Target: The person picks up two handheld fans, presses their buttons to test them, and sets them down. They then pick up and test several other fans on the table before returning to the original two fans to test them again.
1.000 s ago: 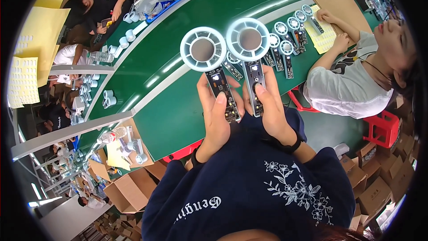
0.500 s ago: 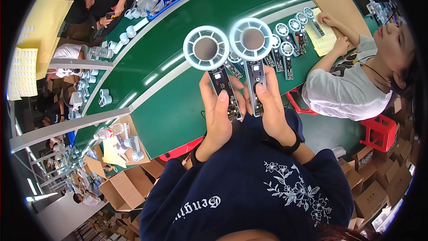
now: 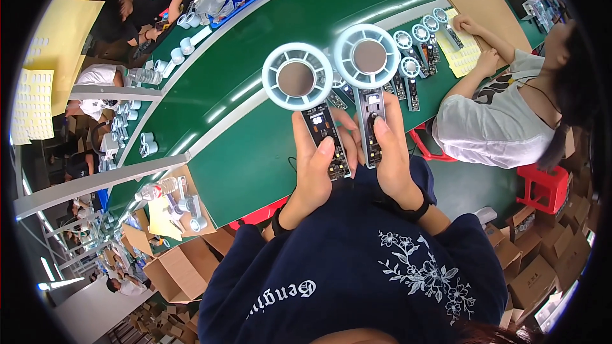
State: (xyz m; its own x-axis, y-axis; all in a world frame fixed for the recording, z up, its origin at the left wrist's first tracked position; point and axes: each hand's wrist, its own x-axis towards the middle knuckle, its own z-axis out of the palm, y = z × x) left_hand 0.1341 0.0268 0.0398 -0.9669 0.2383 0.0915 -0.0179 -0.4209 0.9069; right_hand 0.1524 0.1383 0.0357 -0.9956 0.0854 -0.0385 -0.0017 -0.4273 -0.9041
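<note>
My left hand (image 3: 312, 175) is wrapped round the handle of one handheld fan body (image 3: 296, 50), its thumb lying on the dark circuit board. My right hand (image 3: 393, 169) grips a second handheld fan body (image 3: 340, 64) the same way. Each has a pale blue spoked ring with a round grey-brown centre, and a narrow handle with the black board exposed and small lights glowing. Both are held upright side by side above the green table (image 3: 239, 175), rings pointing away from me. My fingers behind the handles are partly hidden.
More fan bodies (image 3: 411, 69) lie at right, beside a person in a white shirt (image 3: 494, 118). A yellow sheet (image 3: 460, 57) is under that person's hands. A plastic bottle (image 3: 159, 188) and an open carton (image 3: 182, 271) stand left. Red stools (image 3: 542, 188) are at right.
Both fan bodies have tilted and shifted slightly in my hands, the right one moving a little to the right. The person at right has turned their head away.
</note>
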